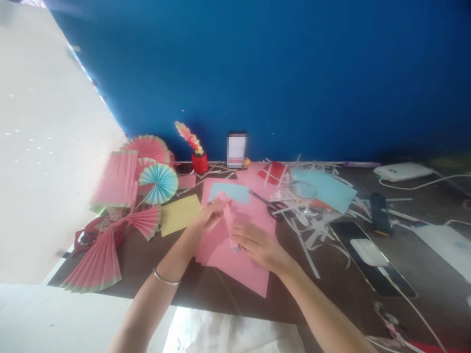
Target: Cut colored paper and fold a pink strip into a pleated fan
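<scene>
A narrow folded strip of pink paper [228, 220] stands over a stack of pink paper sheets [235, 257] on the dark table [191, 289]. My left hand [211, 214] pinches the strip's upper end, fingers closed. My right hand [257, 244] lies flat on the strip's lower end and on the pink sheets, fingers stretched out and pressing down. A thin bangle sits on my left wrist. The picture is blurred by motion.
Pleated pink paper fans [96, 262] and a blue one [159, 182] lie at the left, next to a yellow sheet [180, 214]. Scissors [270, 205], white paper trimmings [305, 220], light blue paper [326, 189], a phone [371, 260], chargers and cables fill the right. A blue wall stands behind.
</scene>
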{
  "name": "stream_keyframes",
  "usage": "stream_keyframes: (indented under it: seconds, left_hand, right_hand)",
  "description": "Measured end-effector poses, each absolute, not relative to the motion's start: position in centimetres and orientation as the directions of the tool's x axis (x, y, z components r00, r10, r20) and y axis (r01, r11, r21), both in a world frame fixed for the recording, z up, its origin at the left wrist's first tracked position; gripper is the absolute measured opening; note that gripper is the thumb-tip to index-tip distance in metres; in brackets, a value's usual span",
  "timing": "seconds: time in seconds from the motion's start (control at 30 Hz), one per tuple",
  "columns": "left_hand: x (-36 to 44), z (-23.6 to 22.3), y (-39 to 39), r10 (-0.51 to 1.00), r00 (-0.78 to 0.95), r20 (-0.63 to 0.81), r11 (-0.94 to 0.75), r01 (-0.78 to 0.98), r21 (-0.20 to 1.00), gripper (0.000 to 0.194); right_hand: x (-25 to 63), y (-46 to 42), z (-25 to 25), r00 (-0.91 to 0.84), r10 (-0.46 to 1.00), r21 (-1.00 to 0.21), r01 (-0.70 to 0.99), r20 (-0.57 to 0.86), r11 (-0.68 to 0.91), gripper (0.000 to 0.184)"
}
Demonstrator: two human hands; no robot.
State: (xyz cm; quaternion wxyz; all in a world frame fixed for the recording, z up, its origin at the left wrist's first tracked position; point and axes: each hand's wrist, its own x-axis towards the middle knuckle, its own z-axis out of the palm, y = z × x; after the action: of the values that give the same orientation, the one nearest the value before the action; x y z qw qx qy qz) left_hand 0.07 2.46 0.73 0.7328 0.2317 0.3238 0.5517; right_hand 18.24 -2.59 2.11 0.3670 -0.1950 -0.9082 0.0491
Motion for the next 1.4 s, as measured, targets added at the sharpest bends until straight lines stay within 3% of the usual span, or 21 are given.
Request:
stream_keyframes:
  seconds: [0.13, 0.27, 0.43, 0.7, 0.87, 1.0, 1.2, 1.4]
  left_hand:
    - [-0.3, 0.2, 2.7, 0.961, 0.194, -0.196, 0.274, -0.599, 0.752, 0.015]
    - [-0.1, 0.0, 2.3, 0.933, 0.323, -0.159, 0.318, -0.533, 0.784, 0.019]
    - [0.1, 0.3, 2.0, 0.9, 0.392, -0.193, 0.38, -0.484, 0.788, 0.007]
    - [0.1, 0.4, 2.2, 0.899, 0.349, -0.264, 0.416, -0.497, 0.762, 0.011]
    - [0.2, 1.1, 1.8, 0.887, 0.379, -0.264, 0.438, -0.507, 0.742, 0.03]
    - [0.4, 1.1, 1.7, 0.899, 0.331, -0.287, 0.427, -0.52, 0.74, 0.034]
    - [0.9, 0.8, 1.6, 0.949, 0.224, -0.223, 0.315, -0.601, 0.735, 0.036]
    - [1.4, 1.1, 1.0, 0.917, 0.326, -0.229, 0.384, -0.567, 0.729, 0.037]
  right_hand:
    - [18.5, -2.1, 1.5, -0.682, 0.425, -0.196, 0.39, 0.594, 0.9, 0.03]
    - [18.4, -1.6, 0.8, -0.691, 0.464, -0.174, 0.449, 0.554, 0.877, 0.037]
    - [18.1, -1.7, 0.6, -0.709, 0.365, -0.053, 0.421, 0.604, 0.905, 0.033]
    - [18.0, -2.0, 1.2, -0.729, 0.228, 0.123, 0.393, 0.646, 0.911, 0.026]
    - [18.1, -1.8, 1.0, -0.761, 0.157, 0.191, 0.348, 0.63, 0.918, 0.026]
    - [17.9, -1.6, 0.8, -0.761, 0.151, 0.183, 0.335, 0.631, 0.924, 0.018]
    - [17.8, -1.5, 1.0, -0.678, 0.281, 0.017, 0.397, 0.679, 0.918, 0.014]
    - [17.7, -2.3, 1.7, -0.641, 0.274, -0.005, 0.388, 0.717, 0.922, 0.011]
